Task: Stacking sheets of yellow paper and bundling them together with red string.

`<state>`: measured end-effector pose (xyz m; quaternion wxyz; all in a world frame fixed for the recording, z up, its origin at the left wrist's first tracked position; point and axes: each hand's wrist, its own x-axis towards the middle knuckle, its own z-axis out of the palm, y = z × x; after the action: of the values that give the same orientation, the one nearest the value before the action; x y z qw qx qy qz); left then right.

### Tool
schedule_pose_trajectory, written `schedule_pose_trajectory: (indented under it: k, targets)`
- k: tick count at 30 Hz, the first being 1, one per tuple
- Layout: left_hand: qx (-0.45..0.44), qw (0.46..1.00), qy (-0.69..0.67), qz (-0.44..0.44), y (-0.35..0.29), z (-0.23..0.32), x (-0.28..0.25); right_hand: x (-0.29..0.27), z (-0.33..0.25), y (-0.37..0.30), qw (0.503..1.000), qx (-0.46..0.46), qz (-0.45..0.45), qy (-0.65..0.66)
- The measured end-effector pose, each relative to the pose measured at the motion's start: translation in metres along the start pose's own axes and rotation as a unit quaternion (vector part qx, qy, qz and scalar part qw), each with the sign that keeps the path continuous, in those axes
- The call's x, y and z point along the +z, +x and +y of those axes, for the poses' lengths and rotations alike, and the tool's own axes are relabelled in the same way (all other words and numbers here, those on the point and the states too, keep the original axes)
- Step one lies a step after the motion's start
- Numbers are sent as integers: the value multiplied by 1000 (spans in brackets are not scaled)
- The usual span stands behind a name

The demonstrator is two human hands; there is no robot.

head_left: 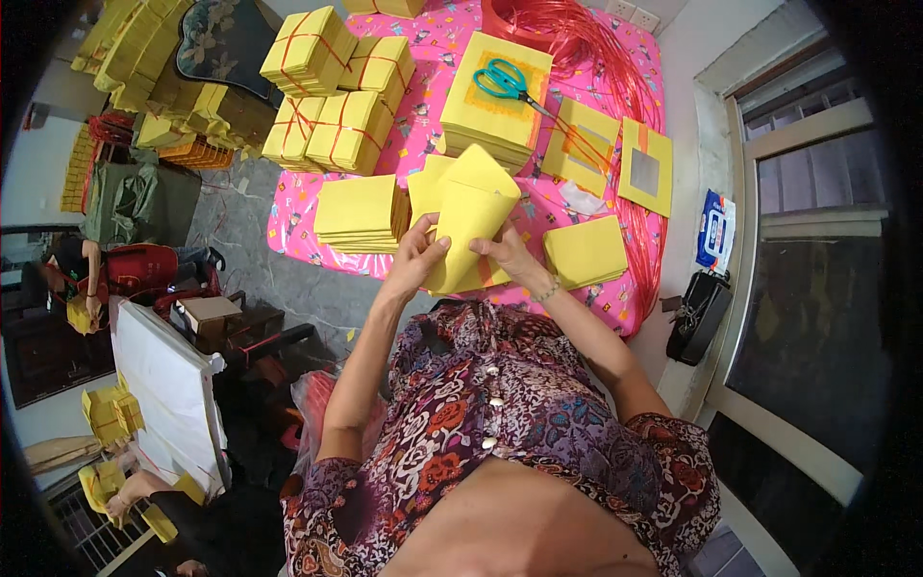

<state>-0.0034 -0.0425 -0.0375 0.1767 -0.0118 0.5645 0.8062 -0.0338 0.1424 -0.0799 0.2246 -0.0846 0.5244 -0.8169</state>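
Observation:
Between my two hands a yellow paper envelope [469, 216] is bent into a curve, its far end raised. My left hand [417, 254] grips its left edge, thumb on top. On the right edge, my right hand [511, 254] pinches it with the thumb across the front. More yellow paper lies partly hidden behind it. Close to my left hand sits a stack of yellow envelopes [358, 213]. Beyond my right hand is a smaller yellow stack [586, 252]. Teal-handled scissors [504, 81] lie on a tall yellow pile [490, 120] farther back.
Bundles tied with red string [332, 120] stand at the back left of the pink-covered table [423, 125]. Red plastic strips [586, 48] trail down its right side. Two yellow pieces with windows [645, 171] lie there. Other people's hands [123, 498] handle yellow paper at a white table [168, 385].

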Motion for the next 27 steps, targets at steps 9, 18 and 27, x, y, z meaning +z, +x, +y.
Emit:
schedule_pose_trajectory:
  k: [9, 18, 27]
  targets:
    - [194, 884, 385, 183, -1, -9, 15, 6, -16, -13, 992, -46, 53, -100]
    - [157, 958, 193, 140, 1, -15, 29, 9, -28, -19, 983, -49, 93, -153]
    - [114, 981, 99, 118, -3, -3, 36, 15, -34, -29, 971, -97, 115, -188]
